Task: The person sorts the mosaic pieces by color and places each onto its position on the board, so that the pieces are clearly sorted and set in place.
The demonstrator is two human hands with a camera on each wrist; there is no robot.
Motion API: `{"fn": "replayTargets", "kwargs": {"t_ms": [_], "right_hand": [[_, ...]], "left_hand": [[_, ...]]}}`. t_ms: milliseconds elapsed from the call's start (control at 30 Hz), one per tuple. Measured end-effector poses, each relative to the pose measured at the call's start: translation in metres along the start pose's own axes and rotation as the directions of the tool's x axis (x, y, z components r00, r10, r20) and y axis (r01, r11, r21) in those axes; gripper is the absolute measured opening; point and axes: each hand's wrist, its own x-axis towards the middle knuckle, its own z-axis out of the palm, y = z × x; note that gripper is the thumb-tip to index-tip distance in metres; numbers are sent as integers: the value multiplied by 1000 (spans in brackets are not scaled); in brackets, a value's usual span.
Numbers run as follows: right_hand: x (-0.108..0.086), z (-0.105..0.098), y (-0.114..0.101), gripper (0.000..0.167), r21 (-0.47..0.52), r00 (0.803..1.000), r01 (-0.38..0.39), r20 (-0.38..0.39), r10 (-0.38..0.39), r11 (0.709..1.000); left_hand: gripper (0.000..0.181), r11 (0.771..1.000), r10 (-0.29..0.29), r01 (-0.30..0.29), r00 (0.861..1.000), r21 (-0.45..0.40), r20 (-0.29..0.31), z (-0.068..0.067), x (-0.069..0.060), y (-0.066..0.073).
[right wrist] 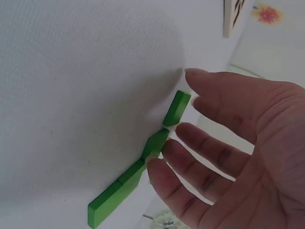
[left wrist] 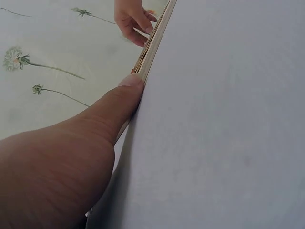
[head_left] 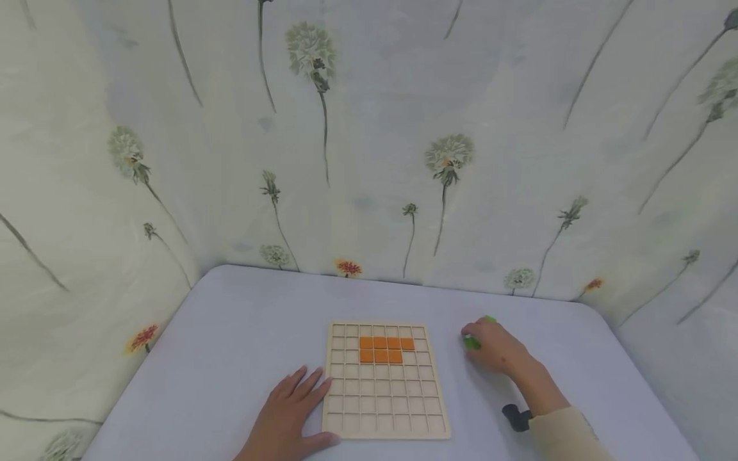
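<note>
A light wooden grid board (head_left: 377,404) lies on the table, with several orange tiles (head_left: 380,349) in its upper rows. My left hand (head_left: 288,413) rests at the board's left edge, fingers spread; the left wrist view shows its thumb (left wrist: 128,86) against the board's side (left wrist: 155,43). To the right of the board, my right hand (head_left: 492,347) is over green pieces (head_left: 471,342). In the right wrist view several green pieces (right wrist: 116,195) lie on the table, and the fingertips of my right hand (right wrist: 228,152) touch or nearly touch them, relaxed and slightly bent.
A black object (head_left: 516,417) lies on the table beside my right forearm, partly covered by the sleeve. Behind the white table (head_left: 259,307) hangs a pale cloth (head_left: 369,160) printed with dandelions, which also runs down both sides.
</note>
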Motion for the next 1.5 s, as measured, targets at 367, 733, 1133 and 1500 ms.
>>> {"fn": "replayTargets", "kwargs": {"t_ms": [367,733,1133,1500], "right_hand": [[4,-1,1,20,9,998,-53,18,53,999],[8,0,6,19,123,991,-131,54,125,984],[4,4,9,19,157,987,-164,18,163,974],[0,4,10,11,176,995,-69,-56,80,982]], "left_hand": [[104,1000,-2,2,1000,-18,2,1,1,1],[101,999,15,-14,999,-37,30,-1,-2,-4],[99,998,23,-23,1000,-65,6,-6,-4,-1],[100,999,5,-5,1000,-46,11,-6,-4,0]]}}
